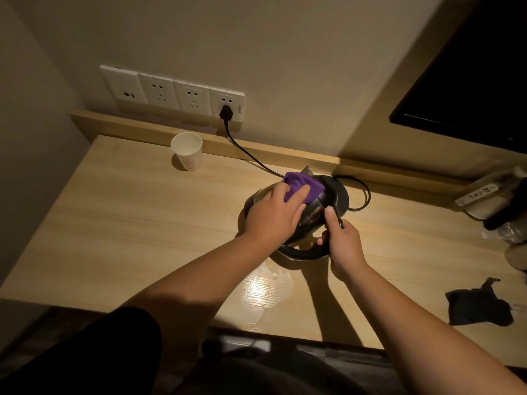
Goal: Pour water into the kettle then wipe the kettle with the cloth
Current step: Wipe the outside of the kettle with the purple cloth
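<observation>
While our right hand [343, 246] closes round the kettle [309, 215] handle, tilted kettle on the bench [137, 223], left hand [273, 215] clutching the purple cloth [303, 186] against its side.

On the wooden desk [119, 223], the left hand [273, 215] presses a purple cloth [303, 186] on the dark kettle [310, 218] while the right hand [343, 246] grips its handle.

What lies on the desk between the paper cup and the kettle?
Head view: only the black power cord crosses the bare wooden desk between the paper cup and the kettle.
</observation>
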